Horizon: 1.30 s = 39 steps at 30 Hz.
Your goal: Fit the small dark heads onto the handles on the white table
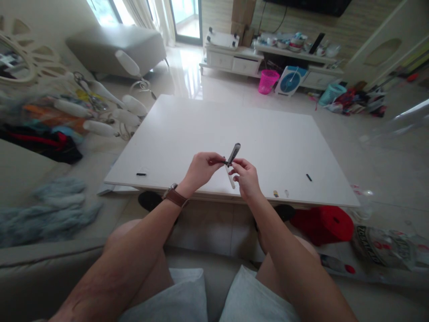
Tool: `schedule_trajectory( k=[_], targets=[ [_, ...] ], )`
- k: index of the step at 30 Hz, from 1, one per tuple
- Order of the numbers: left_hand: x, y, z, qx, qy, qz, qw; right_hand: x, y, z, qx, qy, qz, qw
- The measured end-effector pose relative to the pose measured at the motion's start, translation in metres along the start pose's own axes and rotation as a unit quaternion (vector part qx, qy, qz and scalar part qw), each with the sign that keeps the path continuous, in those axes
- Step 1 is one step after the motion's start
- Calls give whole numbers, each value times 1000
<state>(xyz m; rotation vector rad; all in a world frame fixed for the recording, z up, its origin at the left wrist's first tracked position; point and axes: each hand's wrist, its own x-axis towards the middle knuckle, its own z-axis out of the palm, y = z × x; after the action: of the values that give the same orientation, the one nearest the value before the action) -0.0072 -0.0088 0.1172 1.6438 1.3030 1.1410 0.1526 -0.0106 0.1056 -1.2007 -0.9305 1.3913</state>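
Observation:
Both hands meet above the near middle of a white table. Between them is a slim hinged tool, with a dark grey arm tilted up and a pale, narrow arm slanting down; its exact kind is unclear. My left hand pinches it near the joint, thumb and fingers together. My right hand closes its fingertips on the other side of the joint. A small black piece lies at the left of the table, another black strip at the right. Near the front edge are a small gold-and-dark piece and a clear bit.
White lamp arms crowd the table's left side. Under the right front edge stands a red roll-shaped object, beside wrapped bottles. Beyond the table are a pink basket, a blue-and-white fan and a low cabinet.

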Motion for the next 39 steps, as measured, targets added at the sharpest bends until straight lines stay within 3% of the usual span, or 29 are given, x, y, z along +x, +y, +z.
schedule_trajectory(
  k=[21, 39],
  targets=[
    [-1, 9, -1, 19, 1, -4, 1000, 1, 3, -1, -15, 6, 3, 1000],
    [0, 3, 2, -59, -5, -37, 998, 1, 4, -1, -22, 5, -10, 1000]
  ],
)
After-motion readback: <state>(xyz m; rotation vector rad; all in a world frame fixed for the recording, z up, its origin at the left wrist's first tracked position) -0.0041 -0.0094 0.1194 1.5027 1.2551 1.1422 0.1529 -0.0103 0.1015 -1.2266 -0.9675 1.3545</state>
